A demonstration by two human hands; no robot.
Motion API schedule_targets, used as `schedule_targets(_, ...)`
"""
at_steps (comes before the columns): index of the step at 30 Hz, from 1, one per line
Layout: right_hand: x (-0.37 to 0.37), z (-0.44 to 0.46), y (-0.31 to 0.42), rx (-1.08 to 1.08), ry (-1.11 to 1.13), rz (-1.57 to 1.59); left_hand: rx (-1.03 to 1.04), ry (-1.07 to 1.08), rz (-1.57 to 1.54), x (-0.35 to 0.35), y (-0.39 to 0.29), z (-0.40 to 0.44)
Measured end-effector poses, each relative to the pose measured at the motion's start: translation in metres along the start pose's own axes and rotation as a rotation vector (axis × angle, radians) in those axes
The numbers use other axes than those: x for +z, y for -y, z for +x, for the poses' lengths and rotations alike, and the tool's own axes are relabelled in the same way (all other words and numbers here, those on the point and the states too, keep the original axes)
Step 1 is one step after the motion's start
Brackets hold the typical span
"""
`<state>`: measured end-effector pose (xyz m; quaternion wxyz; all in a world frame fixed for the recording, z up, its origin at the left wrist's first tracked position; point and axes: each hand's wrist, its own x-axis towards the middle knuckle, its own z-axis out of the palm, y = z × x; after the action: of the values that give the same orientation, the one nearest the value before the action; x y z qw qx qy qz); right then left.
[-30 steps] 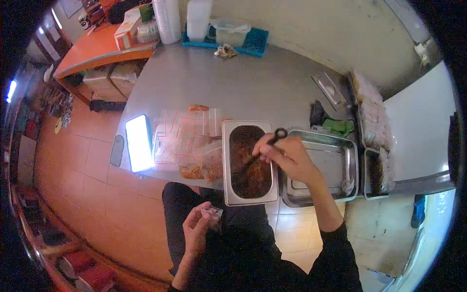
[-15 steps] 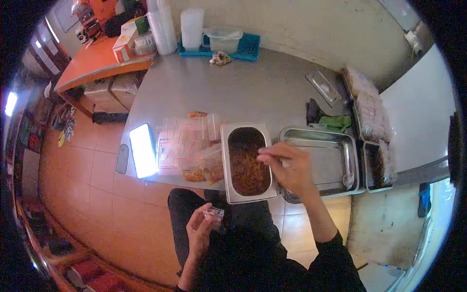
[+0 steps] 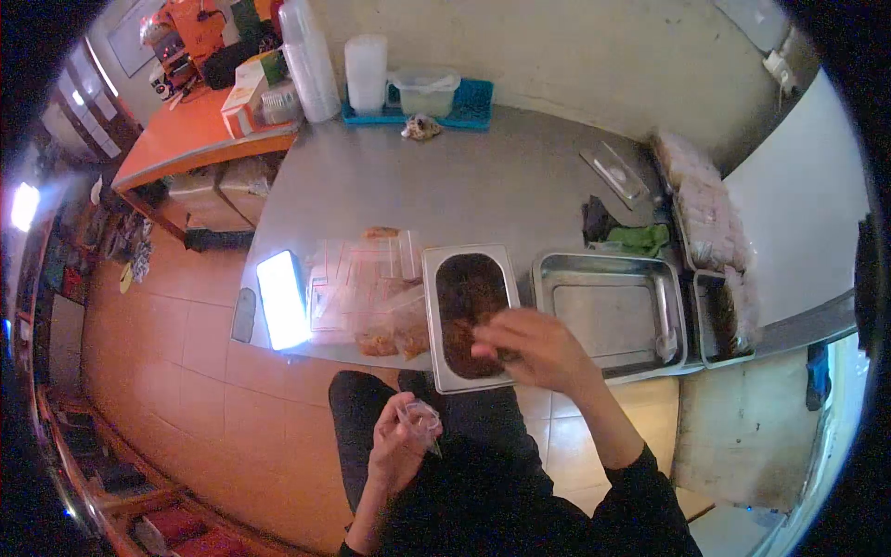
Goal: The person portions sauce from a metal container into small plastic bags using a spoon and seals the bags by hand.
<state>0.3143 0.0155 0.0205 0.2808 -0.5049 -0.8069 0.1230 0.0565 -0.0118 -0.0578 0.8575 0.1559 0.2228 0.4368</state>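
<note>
My left hand (image 3: 397, 453), low over my lap, pinches a small clear plastic bag (image 3: 423, 423). Over the lower right part of a deep steel pan (image 3: 432, 325) is my right hand (image 3: 546, 355), its fingers bent together and blurred. What they grip, if anything, is hidden. Dark reddish-brown food (image 3: 459, 292) lies in the pan, partly covered by that hand. Left of the pan is a pile of clear bags with red lines (image 3: 357, 278). Several filled bags with orange-brown contents (image 3: 378, 342) lie at the table's front edge.
A lit phone (image 3: 283, 299) lies left of the bags. Right of the pan stands a shallow steel tray (image 3: 608, 325), with a green cloth (image 3: 640, 239) behind it. Packed bags (image 3: 710, 213) fill a container farther right. A blue tray (image 3: 473, 107) holds plastic containers at the back.
My right hand has moved down and slightly left over the pan. My left hand sits a little lower and farther right, and the small bag looks more spread. The view has shifted slightly.
</note>
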Motion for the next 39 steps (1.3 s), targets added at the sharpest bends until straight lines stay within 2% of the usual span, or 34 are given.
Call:
schedule_targets(1,0.000,-0.002,0.006,-0.008,-0.001,-0.001,-0.005,0.036,-0.029,0.000,0.000,-0.001)
schedule_targets(3,-0.005,-0.004,0.020,-0.111,-0.146,0.086,-0.007,0.071,-0.056,-0.002,0.000,-0.003)
schedule_targets(6,-0.006,-0.008,0.014,-0.086,-0.253,0.124,0.018,0.149,0.019,-0.002,0.002,-0.001)
schedule_targets(11,-0.011,0.003,0.011,0.000,-0.189,0.211,0.008,0.154,0.218,0.017,0.004,0.007)
schedule_targets(13,-0.009,0.001,0.016,-0.006,-0.148,0.267,0.027,0.149,0.224,0.021,0.007,0.012)
schedule_targets(16,-0.007,-0.007,0.018,0.033,-0.203,0.394,0.047,0.141,0.227,0.018,0.014,0.014)
schedule_targets(19,-0.007,-0.009,0.015,0.138,-0.155,0.443,0.046,0.127,0.231,0.017,0.015,0.015)
schedule_targets(22,-0.009,-0.005,0.011,0.189,-0.239,0.449,0.049,0.127,0.227,0.019,0.011,0.016)
schedule_targets(24,-0.008,-0.004,0.012,0.187,-0.386,0.414,0.050,0.137,0.219,0.019,0.010,0.015)
schedule_targets(28,-0.002,-0.003,0.009,0.042,-0.370,0.270,0.056,0.143,0.229,0.016,0.012,0.014)
schedule_targets(30,-0.008,-0.005,0.015,0.072,-0.169,0.474,0.061,0.136,0.231,0.015,0.012,0.015)
schedule_targets(34,-0.003,-0.016,0.005,0.078,-0.187,0.606,0.023,0.126,0.246,0.017,0.013,0.014)
schedule_targets(36,-0.002,-0.016,-0.005,0.327,-0.118,0.753,0.029,0.143,0.250,0.019,0.015,0.015)
schedule_targets(37,-0.007,-0.006,0.007,0.468,-0.216,0.832,0.039,0.123,0.256,0.020,0.016,0.015)
schedule_targets(38,-0.008,-0.005,0.005,0.464,-0.217,0.834,0.050,0.101,0.262,0.021,0.016,0.015)
schedule_targets(39,-0.006,-0.003,0.003,0.584,-0.288,0.884,0.054,0.100,0.265,0.020,0.016,0.015)
